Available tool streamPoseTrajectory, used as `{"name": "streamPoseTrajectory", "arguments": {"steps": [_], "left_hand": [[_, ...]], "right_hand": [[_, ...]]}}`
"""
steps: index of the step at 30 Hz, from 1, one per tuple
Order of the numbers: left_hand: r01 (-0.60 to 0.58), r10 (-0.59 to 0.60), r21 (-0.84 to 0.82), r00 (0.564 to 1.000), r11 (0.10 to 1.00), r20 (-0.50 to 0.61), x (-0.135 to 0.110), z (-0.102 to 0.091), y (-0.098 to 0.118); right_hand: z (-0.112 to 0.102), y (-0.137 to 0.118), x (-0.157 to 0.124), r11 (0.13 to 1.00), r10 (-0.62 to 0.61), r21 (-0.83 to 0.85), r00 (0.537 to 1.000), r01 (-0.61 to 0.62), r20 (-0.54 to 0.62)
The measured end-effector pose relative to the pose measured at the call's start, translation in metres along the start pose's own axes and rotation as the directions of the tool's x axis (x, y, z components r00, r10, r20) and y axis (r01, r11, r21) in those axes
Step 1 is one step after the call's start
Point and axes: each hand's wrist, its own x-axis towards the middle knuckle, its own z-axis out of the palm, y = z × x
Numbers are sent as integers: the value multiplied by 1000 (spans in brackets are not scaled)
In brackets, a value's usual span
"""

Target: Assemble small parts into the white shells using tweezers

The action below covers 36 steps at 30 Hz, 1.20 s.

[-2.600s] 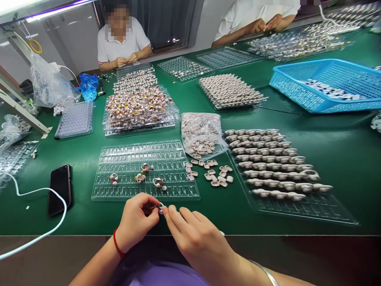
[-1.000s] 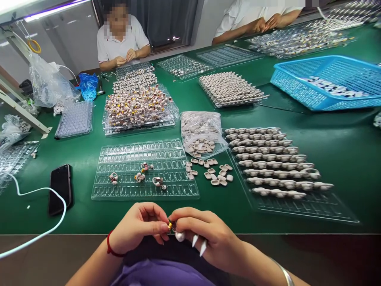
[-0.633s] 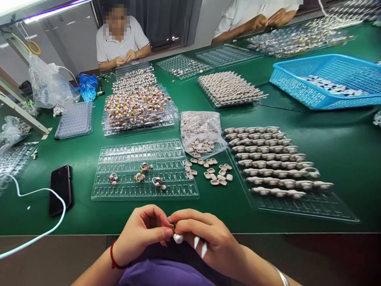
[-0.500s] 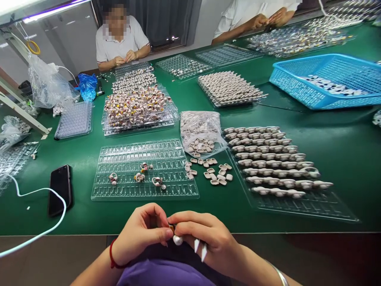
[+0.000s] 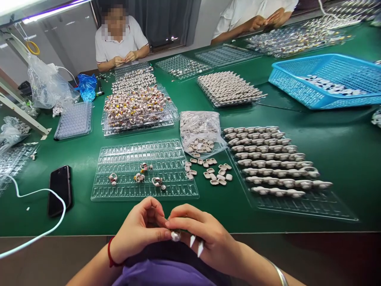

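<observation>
Both hands meet just off the table's near edge, over my lap. My left hand (image 5: 142,224) pinches a small earphone part (image 5: 175,236) between thumb and fingers; its glossy white round end shows below the fingertips, and the rest is hidden. My right hand (image 5: 205,234) grips the same part from the other side. Two white pointed tips, like those of tweezers (image 5: 200,248), stick out between the right hand's lower fingers. Beyond the hands lies a clear slotted tray (image 5: 119,194), with several similar small assemblies (image 5: 139,177) resting on it.
Loose beige caps (image 5: 222,174) lie beside a plastic bag (image 5: 200,123) of more caps. Right of it stands a tray of beige shells (image 5: 276,171). A blue basket (image 5: 315,101), a phone (image 5: 60,190) and a white cable (image 5: 38,242) flank the work area. Two people sit opposite.
Both hands have risen slightly and turned the part, so its yellow-and-dark portion is now covered by fingers. The white end has shifted a little up and left.
</observation>
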Motion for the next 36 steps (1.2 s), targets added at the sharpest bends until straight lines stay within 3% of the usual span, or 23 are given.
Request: {"name": "streamPoseTrajectory", "arguments": {"steps": [8, 20, 33, 36], "left_hand": [[-12, 12, -55, 1000, 998, -4, 0, -3, -7], [-48, 48, 5, 997, 999, -54, 2, 0, -6], [-121, 135, 108, 982, 987, -130, -2, 6, -6], [-109, 138, 188, 980, 976, -147, -2, 2, -6]], "right_hand": [[-2, 0, 1, 995, -99, -12, 995, 99, 2], [-3, -4, 9, 989, 129, 74, 992, -128, -11], [6, -2, 3, 989, 141, 66, 986, -136, -86], [0, -3, 2, 973, 232, 1, 972, -232, -49]]}}
